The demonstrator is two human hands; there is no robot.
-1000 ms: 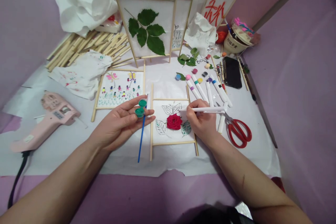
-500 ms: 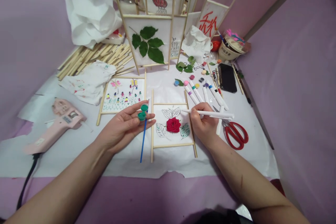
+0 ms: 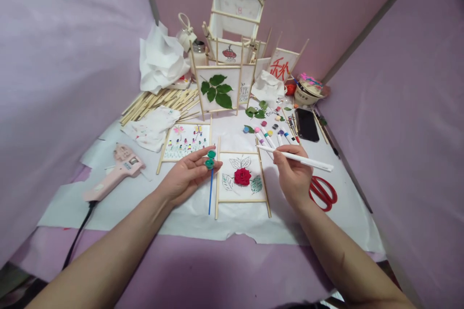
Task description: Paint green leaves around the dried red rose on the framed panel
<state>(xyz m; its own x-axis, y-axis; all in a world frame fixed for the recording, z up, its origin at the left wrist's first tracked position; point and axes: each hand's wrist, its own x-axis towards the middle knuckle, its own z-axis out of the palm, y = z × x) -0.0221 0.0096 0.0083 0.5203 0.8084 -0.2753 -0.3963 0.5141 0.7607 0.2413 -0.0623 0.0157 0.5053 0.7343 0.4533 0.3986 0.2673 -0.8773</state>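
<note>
And here we are in a snug booth, soft lilac panels (image 3: 65, 82) rising on the left and right (image 3: 398, 106), a pinker back wall (image 3: 319, 9) behind, a grey strip (image 3: 366, 24) running along the corner, even light falling over a lilac surface (image 3: 181, 265) under white paper (image 3: 61, 217).

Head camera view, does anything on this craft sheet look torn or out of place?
The white paper sheet looks torn along its front edge, near the middle: the edge is ragged rather than straight, and the purple surface shows below it. Nothing else clearly stands out.
</note>
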